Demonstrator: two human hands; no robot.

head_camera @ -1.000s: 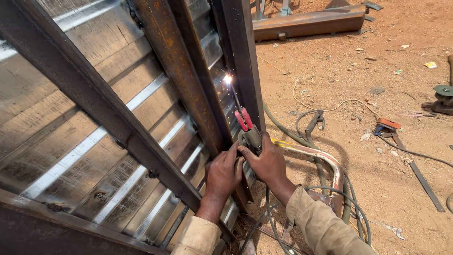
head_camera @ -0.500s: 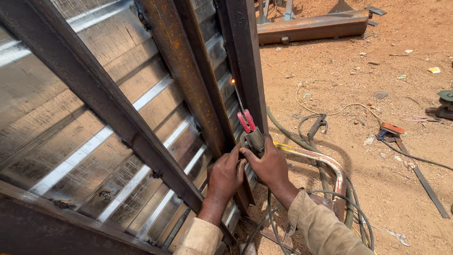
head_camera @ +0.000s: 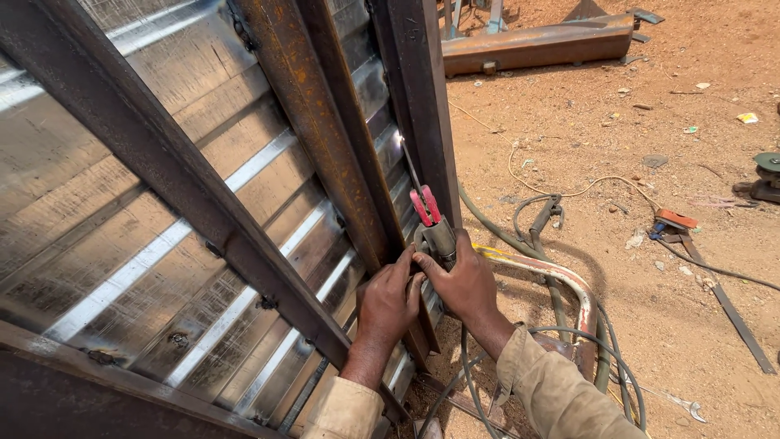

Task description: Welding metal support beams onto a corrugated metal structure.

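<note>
Scene: a head-worn camera looks down at two bare hands working against a leaning panel of ribbed silver sheet metal point(head_camera: 146, 244) framed by rusty brown steel bars, over sandy red ground point(head_camera: 650, 309).

Landmark: the dark upright steel post point(head_camera: 422, 122) at the panel's right edge; every place below is given from it.

Held tool: a grey electrode holder with red jaw tips point(head_camera: 432, 228), touching the post's lower right face.

Rod: a thin straight welding rod point(head_camera: 411, 167) clamped in the red tips, running up and slightly left from the holder, so its long axis lies nearly along the post. Its far tip meets the seam on the post's left side, above both hands.

Right hand point(head_camera: 465, 284): clenched around the holder's handle, just right of the post's lower part. It is the hand nearer the rod.

Left hand point(head_camera: 390, 302): fingers curled, fingertips touching the holder and the right hand, resting over the post's lower end, just left of it.

Direction from fingers: the rod's tip lies up and away from the fingers, along the post.

Cables: grey and pale hoses and leads point(head_camera: 561, 284) looped on the ground right of the post, trailing under the right forearm.

Farther off: a rusty steel beam point(head_camera: 536, 45) lies on the ground beyond the post, upper right.

Sleeves: tan cloth on both forearms.
</note>
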